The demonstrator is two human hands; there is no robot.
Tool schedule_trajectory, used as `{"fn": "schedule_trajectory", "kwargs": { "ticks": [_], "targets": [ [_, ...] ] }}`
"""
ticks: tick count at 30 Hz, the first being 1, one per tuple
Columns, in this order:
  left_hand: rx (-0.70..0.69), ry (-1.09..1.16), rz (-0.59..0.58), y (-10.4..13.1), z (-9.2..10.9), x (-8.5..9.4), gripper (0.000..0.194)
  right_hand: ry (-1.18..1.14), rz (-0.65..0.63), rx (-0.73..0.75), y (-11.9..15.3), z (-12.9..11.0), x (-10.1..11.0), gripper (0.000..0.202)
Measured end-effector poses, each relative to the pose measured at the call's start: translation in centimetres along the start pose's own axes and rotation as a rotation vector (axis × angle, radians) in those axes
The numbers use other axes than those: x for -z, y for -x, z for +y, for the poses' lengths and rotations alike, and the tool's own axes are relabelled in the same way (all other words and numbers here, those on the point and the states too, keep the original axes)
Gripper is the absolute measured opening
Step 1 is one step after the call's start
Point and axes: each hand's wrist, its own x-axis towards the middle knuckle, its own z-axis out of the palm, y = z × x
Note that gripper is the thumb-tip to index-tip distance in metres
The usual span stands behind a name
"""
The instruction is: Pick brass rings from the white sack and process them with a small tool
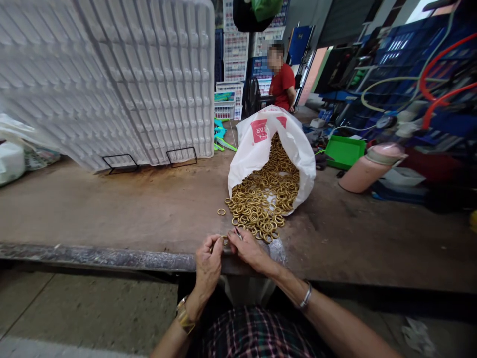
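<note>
My left hand [209,261] is closed at the table's front edge, pinching a brass-coloured ring [224,237] between thumb and fingers. Right beside it, my right hand [249,249] is closed on a small dark pointed tool [238,233], perhaps a blade; most of it is hidden in the fingers. The right fingertips are close to the ring; I cannot tell if they touch it. Just beyond my hands, a heap of similar rings [257,214] spills from an open white plastic bag [238,161] lying on its side. One loose ring [221,212] lies left of the heap.
Stacked white plastic trays [164,74] stand upright in black wire holders [121,163] on the wooden table [112,209]. To the right are a pink bottle-like container [357,176], a green tray [345,151] and hoses [428,79]. A person in red [283,84] is behind the table.
</note>
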Motion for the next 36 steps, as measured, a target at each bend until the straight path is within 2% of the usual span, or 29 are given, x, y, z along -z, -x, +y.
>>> {"fn": "schedule_trajectory", "kwargs": {
  "ticks": [3,8,11,19,36],
  "targets": [
    [-0.143,-0.135,-0.011,0.2,0.2,0.0,0.021,-0.059,-0.015,-0.050,0.3,-0.1,-0.5,0.034],
    [0.102,-0.039,-0.101,0.4,-0.2,0.4,0.030,0.042,0.036,0.012,-0.2,-0.5,-0.5,0.024],
    [0.160,0.044,-0.167,0.6,-0.3,0.6,0.033,0.113,0.073,0.057,-0.5,-0.2,-0.6,0.020],
    [0.183,0.150,-0.228,0.7,-0.3,0.8,0.032,0.155,0.065,0.129,-0.5,0.6,-1.0,0.020],
    [0.191,0.222,-0.253,0.7,-0.3,1.1,0.027,0.044,0.033,0.103,-0.4,0.0,-0.9,0.020]
  ]
}}
